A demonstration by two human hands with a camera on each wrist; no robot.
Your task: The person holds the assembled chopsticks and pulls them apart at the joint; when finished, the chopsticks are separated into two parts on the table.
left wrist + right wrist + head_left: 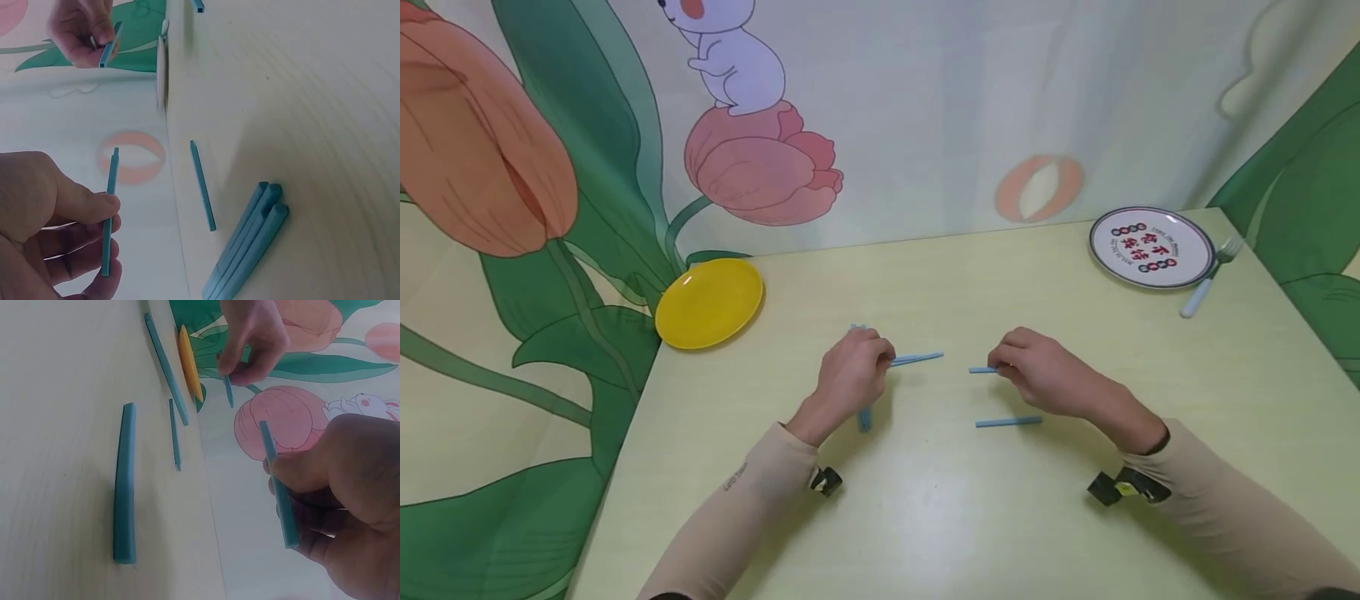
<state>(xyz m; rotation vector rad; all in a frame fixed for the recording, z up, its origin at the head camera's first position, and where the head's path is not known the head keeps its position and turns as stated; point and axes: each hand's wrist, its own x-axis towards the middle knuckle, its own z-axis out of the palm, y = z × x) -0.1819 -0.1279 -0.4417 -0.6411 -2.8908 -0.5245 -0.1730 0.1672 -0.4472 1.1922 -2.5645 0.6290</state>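
Left hand (850,375) fingers pinch a blue stick (110,212), right hand (1045,375) fingers pinch another stick (278,487); both lie crosswise, tips facing, mid-bench. Loose stick (1008,422) lies nearer the front edge. Pale yellow bench (940,517), yellow plate (709,302) at far left corner, floral curtain (512,167) behind.

Head view high, facing down over table (925,517), wrist views low, close, sharing tabletop sticks (202,185)
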